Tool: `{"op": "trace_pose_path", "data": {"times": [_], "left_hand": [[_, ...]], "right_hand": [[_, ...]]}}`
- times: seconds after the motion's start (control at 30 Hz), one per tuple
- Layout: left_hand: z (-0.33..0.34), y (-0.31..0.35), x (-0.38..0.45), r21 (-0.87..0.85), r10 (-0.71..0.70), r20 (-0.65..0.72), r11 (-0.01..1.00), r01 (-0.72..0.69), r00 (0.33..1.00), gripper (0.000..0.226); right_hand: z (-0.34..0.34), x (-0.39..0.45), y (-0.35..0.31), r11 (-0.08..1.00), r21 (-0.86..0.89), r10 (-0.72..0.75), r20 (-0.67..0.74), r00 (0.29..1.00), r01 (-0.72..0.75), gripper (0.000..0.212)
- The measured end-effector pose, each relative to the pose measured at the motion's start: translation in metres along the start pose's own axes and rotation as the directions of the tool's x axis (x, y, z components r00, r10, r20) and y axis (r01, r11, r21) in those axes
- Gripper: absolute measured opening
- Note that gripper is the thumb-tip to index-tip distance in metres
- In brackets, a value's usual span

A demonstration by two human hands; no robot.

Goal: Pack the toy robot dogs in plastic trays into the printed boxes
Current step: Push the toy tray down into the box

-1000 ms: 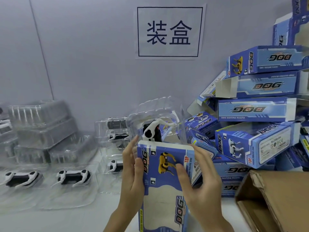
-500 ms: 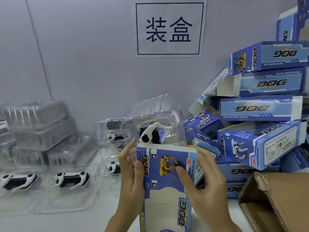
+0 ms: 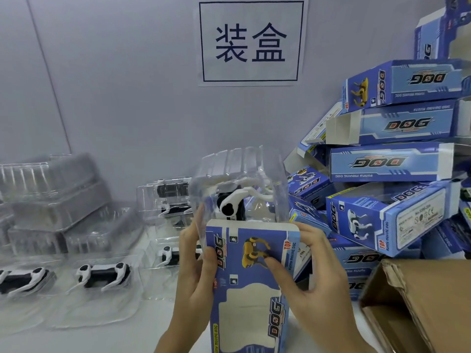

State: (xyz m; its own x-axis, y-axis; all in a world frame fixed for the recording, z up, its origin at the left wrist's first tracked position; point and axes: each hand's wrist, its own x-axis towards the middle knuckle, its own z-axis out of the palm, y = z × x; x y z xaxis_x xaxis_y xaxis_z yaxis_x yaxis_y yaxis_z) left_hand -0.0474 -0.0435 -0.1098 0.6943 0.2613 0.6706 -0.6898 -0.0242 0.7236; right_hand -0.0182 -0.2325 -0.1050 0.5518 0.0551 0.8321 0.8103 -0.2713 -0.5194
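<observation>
A plain pale grey wall fills the far side of the scene. A thin dark seam runs down it at the left, slanting slightly. A white paper sign with a dark frame and two large dark characters hangs at centre. Below, a white worktop meets the wall. The light is even and soft.

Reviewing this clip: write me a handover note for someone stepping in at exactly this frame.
Left hand grips the left edge of the upright printed box; right hand grips its right side, thumb on the front.
The clear tray with a black-and-white toy dog sticks up out of the box's open top, only partly in.
Done: tray started into the box.
Left: push it fully down, close the flaps. More trayed dogs wait at left; other boxes are piled at right beside an open brown carton.
</observation>
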Motion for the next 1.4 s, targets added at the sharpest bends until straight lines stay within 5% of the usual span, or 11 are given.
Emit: {"op": "trace_pose_path", "data": {"times": [0.1, 0.4, 0.6, 0.83, 1.0, 1.4], "left_hand": [[-0.002, 0.002, 0.000, -0.021, 0.056, 0.053, 0.998, -0.055, 0.997, 0.046], [-0.012, 0.013, 0.007, 0.075, -0.078, 0.153, 0.995, 0.068, 0.985, 0.074], [-0.014, 0.025, 0.013, 0.205, -0.062, 0.165, 0.978, 0.027, 0.984, 0.081], [-0.013, 0.027, 0.016, 0.182, -0.182, 0.141, 0.971, 0.155, 0.973, 0.082], [-0.019, 0.021, 0.015, 0.131, -0.437, 0.158, 0.898, 0.419, 0.886, 0.104], [-0.022, 0.011, 0.016, 0.053, -0.472, 0.072, 0.881, 0.470, 0.878, 0.110]], "right_hand": [[0.000, 0.000, -0.001, 0.998, 0.045, 0.035, 0.024, 0.999, -0.036, 0.038], [-0.003, -0.004, -0.002, 0.992, 0.044, 0.117, 0.055, 0.992, -0.120, 0.060], [-0.004, -0.004, -0.001, 0.982, 0.104, 0.145, 0.102, 0.984, -0.156, 0.062], [-0.007, 0.000, 0.001, 0.973, 0.133, 0.172, 0.129, 0.977, -0.189, 0.058], [-0.007, 0.004, 0.003, 0.999, -0.027, 0.028, 0.220, 0.975, -0.022, 0.019], [-0.017, 0.004, 0.008, 0.960, -0.280, 0.068, 0.316, 0.946, 0.025, 0.036]]}}
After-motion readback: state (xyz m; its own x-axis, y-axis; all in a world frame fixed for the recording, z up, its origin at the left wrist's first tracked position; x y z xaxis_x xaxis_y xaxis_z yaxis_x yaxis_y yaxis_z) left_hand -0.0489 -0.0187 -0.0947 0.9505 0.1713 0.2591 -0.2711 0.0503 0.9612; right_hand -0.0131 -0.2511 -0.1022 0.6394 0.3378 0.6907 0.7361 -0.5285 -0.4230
